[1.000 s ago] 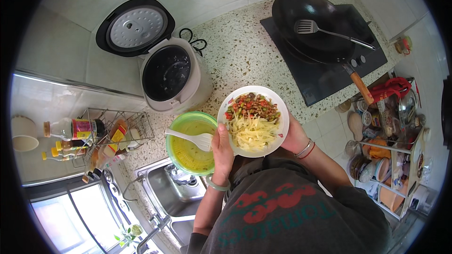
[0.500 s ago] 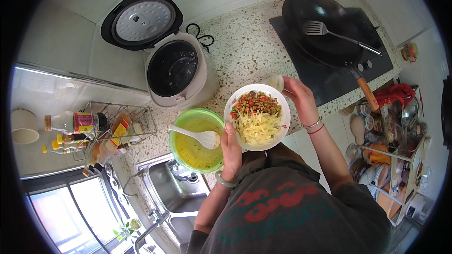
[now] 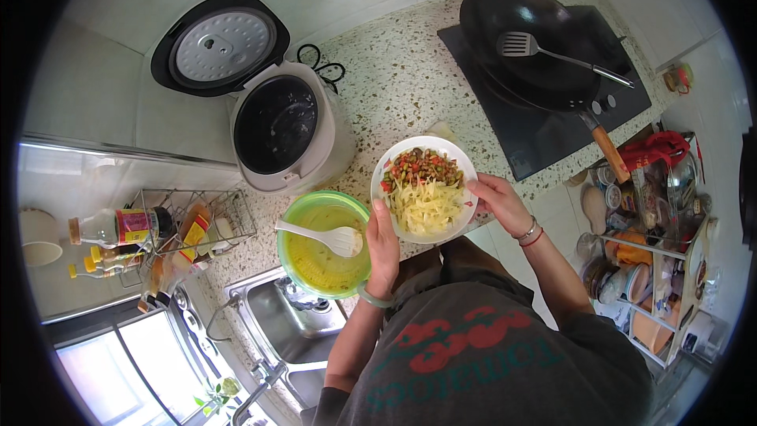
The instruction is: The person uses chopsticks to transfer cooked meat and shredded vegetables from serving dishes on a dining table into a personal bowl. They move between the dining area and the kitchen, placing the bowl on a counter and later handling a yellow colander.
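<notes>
A white plate [image 3: 465, 225] is held between my two hands in front of me. It carries shredded potato [image 3: 426, 207] on the near side and a chopped red, green and brown mix [image 3: 422, 170] on the far side. My left hand [image 3: 384, 248] is closed on the plate's left rim, thumb on top. On the right rim, my right hand [image 3: 498, 199] grips with its fingers partly under the plate. Just left of my left hand stands a green bowl [image 3: 290, 264] with yellowish residue. A white rice paddle [image 3: 319, 235] rests across it.
An open rice cooker [image 3: 335, 142] stands behind the bowl. At the back right, a black wok [image 3: 512, 16] holding a slotted spatula [image 3: 552, 55] sits on the hob [image 3: 524, 162]. Nearer are the sink [image 3: 292, 323], a wire bottle rack [image 3: 236, 213] and a loaded shelf [image 3: 654, 252]. A pale cloth [image 3: 443, 131] lies behind the plate.
My right hand has left the pale cloth beyond the plate and come nearer, taking the plate's right rim. My left hand keeps its hold.
</notes>
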{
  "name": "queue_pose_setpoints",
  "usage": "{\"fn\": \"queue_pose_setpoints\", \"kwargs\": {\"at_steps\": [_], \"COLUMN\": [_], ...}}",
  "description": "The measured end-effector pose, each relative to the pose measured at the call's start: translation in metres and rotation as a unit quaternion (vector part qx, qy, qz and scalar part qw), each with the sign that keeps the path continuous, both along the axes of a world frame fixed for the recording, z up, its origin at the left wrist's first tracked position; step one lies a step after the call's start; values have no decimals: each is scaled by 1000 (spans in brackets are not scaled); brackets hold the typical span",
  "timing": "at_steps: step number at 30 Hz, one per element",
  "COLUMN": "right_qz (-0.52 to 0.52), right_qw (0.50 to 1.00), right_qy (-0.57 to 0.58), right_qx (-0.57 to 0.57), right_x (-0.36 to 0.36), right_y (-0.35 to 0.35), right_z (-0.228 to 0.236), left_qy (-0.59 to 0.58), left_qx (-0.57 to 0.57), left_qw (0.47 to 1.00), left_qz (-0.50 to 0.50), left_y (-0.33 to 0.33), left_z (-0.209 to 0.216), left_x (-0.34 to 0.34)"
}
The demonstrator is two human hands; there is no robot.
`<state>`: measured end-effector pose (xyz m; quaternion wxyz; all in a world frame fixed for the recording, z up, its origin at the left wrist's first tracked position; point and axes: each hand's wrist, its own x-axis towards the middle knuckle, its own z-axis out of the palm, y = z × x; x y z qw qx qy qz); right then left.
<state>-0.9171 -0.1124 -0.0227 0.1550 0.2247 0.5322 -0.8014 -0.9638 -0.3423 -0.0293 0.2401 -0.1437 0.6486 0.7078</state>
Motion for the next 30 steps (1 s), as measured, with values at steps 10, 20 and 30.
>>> {"fn": "queue_pose_setpoints", "kwargs": {"at_steps": [10, 20, 30], "right_qz": [-162, -218, -194], "right_qw": [986, 975, 979], "right_qy": [30, 37, 39], "right_qx": [-21, 6, 48], "right_x": [-16, -5, -6], "right_y": [3, 17, 8], "right_z": [-19, -21, -35], "left_qy": [165, 329, -190], "left_qx": [-1, -220, 340], "left_qw": [984, 883, 912], "left_qz": [-68, -252, 130], "left_y": [40, 91, 54], "left_z": [-99, -146, -28], "left_x": [-17, -31, -8]}}
